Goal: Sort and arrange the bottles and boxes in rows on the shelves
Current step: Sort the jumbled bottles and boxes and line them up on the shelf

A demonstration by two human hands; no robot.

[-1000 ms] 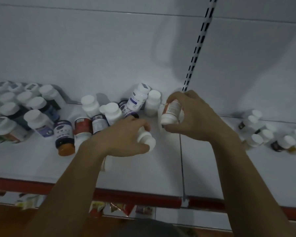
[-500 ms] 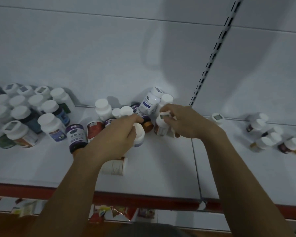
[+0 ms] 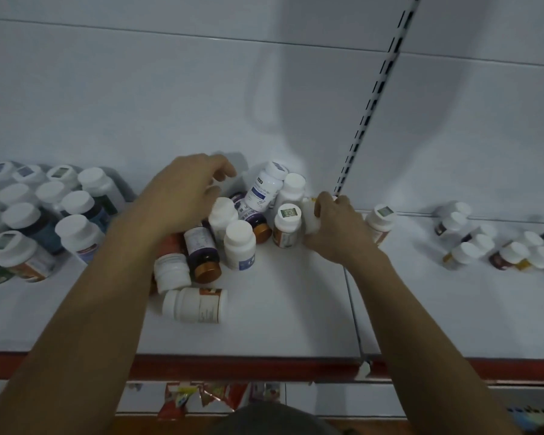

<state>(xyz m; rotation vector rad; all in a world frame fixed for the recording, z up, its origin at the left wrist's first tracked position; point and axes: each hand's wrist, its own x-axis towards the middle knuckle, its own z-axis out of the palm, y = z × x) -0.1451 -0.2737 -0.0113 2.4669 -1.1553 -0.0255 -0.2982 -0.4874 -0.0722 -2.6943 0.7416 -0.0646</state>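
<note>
Front edge: a red lip (image 3: 264, 368) is seen nearest, with coloured packets (image 3: 201, 394) on the level below.
Lying bottle: a white bottle with a brown label (image 3: 195, 304) is laid on its side in front of the heap, its long axis running left to right, cap to the left.
Deciding relation: this lying bottle sits nearer than both hands and under the left forearm, so the left hand is judged the closer one; it would have to be drawn back towards the body to reach it.
Heap: toppled bottles (image 3: 201, 249) are jumbled with a few upright ones between the two hands.
Left hand (image 3: 186, 196): held over the back of the heap with fingers loosely bent; nothing is gripped as far as can be seen.
Right hand (image 3: 336, 230): wrapped round a white bottle (image 3: 310, 215), which is held just beside a sticker-capped bottle (image 3: 286, 224).
Sorted rows: upright white-capped bottles (image 3: 44, 215) are lined up at the far left.
Right cluster: small bottles (image 3: 500, 246) are bunched well apart, on the next shelf section.
Surface: a white shelf board (image 3: 280, 309), smooth and flat, with a seam beside the right forearm.
Room: a white back panel (image 3: 170, 89) and a slotted upright (image 3: 368, 114) are seen, dimly lit, with a shadow cast on the panel.
</note>
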